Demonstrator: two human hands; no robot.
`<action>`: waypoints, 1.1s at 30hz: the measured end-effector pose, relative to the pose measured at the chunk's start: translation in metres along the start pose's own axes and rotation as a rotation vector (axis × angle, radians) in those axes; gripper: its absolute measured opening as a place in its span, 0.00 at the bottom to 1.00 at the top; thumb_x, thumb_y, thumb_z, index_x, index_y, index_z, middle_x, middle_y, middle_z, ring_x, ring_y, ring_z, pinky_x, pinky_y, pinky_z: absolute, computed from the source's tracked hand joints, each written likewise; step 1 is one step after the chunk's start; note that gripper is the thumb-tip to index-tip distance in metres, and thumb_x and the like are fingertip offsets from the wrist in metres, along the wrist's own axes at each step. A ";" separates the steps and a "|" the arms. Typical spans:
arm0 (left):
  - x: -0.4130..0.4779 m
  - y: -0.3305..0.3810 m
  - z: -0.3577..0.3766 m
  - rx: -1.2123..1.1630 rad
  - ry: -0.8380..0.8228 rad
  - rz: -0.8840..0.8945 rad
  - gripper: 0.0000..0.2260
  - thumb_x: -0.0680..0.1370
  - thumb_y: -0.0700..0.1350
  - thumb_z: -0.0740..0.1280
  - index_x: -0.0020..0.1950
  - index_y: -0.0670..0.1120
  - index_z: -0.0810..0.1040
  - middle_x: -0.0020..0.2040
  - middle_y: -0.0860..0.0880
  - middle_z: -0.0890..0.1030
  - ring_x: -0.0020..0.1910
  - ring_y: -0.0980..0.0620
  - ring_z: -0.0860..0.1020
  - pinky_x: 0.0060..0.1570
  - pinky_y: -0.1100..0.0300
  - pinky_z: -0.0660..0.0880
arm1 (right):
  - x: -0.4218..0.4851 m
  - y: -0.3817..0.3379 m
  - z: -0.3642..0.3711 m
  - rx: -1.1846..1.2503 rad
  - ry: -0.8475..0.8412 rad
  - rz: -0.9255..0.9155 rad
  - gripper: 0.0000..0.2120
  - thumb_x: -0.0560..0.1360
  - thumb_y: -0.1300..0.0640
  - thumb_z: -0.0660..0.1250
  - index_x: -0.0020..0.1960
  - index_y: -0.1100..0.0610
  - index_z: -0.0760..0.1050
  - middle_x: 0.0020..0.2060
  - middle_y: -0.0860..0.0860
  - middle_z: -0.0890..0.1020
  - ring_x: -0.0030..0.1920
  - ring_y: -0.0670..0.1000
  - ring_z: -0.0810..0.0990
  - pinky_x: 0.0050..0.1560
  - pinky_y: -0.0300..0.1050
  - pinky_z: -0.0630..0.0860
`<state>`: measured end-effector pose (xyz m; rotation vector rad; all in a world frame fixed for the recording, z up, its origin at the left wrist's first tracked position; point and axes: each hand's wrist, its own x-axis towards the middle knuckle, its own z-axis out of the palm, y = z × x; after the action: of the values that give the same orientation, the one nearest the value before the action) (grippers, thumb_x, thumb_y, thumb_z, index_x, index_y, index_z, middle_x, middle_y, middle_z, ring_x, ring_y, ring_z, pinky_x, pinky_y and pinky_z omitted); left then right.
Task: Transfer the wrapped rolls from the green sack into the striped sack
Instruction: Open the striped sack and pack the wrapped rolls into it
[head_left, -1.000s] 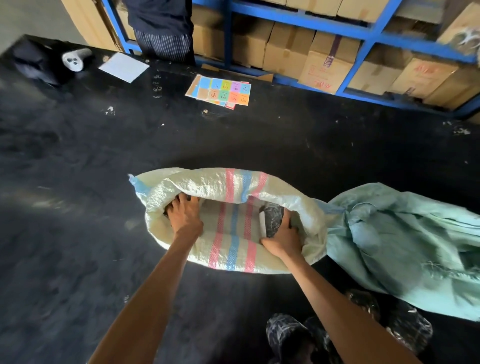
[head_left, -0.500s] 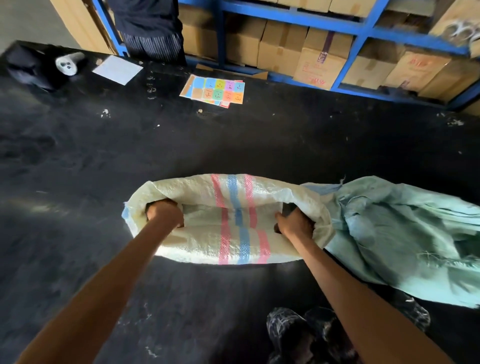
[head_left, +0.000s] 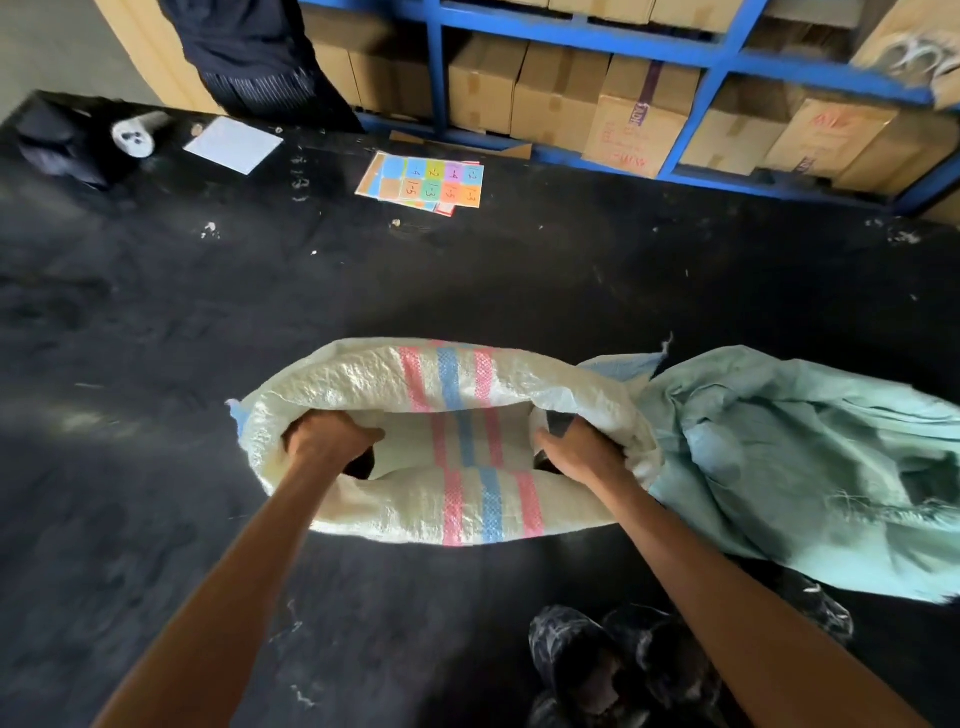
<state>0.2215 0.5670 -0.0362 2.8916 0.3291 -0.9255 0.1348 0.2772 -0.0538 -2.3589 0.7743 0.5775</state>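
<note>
1. At the left, the left hand is curling into a fist around the left rim of the striped sack, gripping the woven cloth.
2. In the middle, the striped sack is lying on the black tabletop. Its mouth is facing the person and being held wide between both hands.
3. Right of centre, the right hand is gripping the right rim with its fingers curled. A dark shape is showing just beside them inside the mouth, and what it is cannot be told.
4. The step appears to be spreading and settling the sack. Doing it well is likely meaning pulling both rims apart evenly and lifting slightly, so the contents are sliding deep and the opening is not folding shut.
5. At the lower right, dark wrapped rolls are lying loose on the tabletop near the right forearm, not yet in the striped sack.
6. At the far right, the green sack is lying crumpled and slack, touching the striped sack's right edge. Whether any rolls are inside is hidden.
</note>
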 end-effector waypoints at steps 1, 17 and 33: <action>0.000 -0.002 -0.009 0.049 -0.075 -0.010 0.26 0.74 0.62 0.69 0.63 0.46 0.79 0.57 0.47 0.80 0.60 0.45 0.78 0.61 0.54 0.74 | 0.001 -0.003 -0.007 -0.061 -0.081 0.004 0.26 0.77 0.41 0.64 0.68 0.56 0.73 0.62 0.54 0.79 0.64 0.59 0.76 0.62 0.48 0.71; -0.016 -0.008 0.047 -0.268 0.237 0.001 0.12 0.80 0.49 0.64 0.51 0.42 0.81 0.50 0.40 0.84 0.50 0.39 0.82 0.53 0.48 0.79 | 0.006 0.014 0.028 -0.236 0.067 -0.168 0.20 0.83 0.46 0.59 0.65 0.61 0.73 0.56 0.58 0.82 0.61 0.61 0.80 0.61 0.55 0.76; -0.087 0.008 0.067 -0.043 -0.011 0.232 0.25 0.80 0.48 0.62 0.76 0.40 0.67 0.74 0.32 0.67 0.73 0.35 0.66 0.68 0.43 0.69 | -0.053 0.024 0.004 -0.182 -0.170 -0.362 0.26 0.82 0.60 0.59 0.79 0.56 0.59 0.76 0.61 0.63 0.77 0.61 0.60 0.76 0.56 0.60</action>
<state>0.1166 0.5336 -0.0404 2.8065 0.0107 -0.8826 0.0793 0.2842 -0.0370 -2.4925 0.2170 0.7009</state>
